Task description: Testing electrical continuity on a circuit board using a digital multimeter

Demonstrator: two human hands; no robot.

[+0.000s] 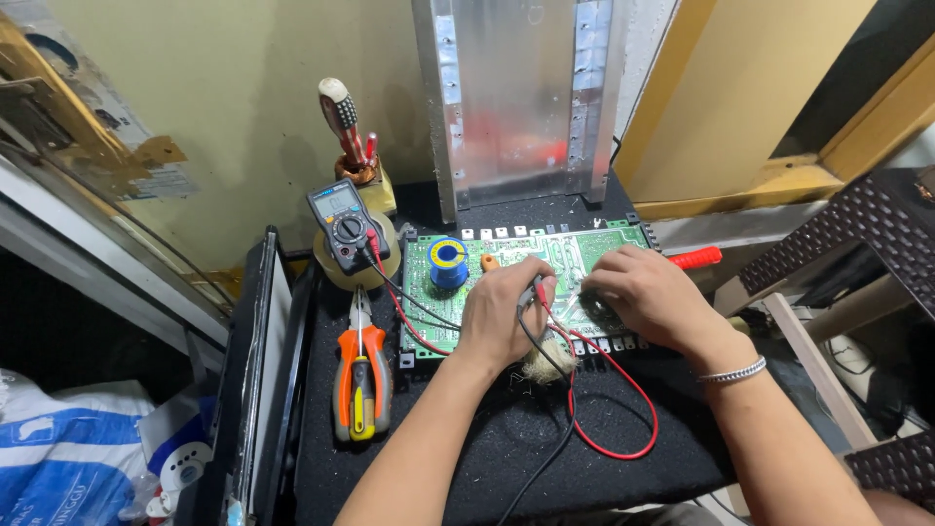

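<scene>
Dark surface [506, 438]: left hand [502, 312] pinches meter probes on green circuit board [575, 253]; right hand [648, 292] rests curled, grip unclear. Probing step; next needs steady tip placement.

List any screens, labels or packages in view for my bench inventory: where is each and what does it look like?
Multimeter screen: small pale rectangle atop the dark meter, left of the green circuit board.
Woven sack: bottom left corner, white and blue with printing.
Wall poster: left wall, faded and partly torn.
The left hand and right hand cover no label that I can see.
</scene>
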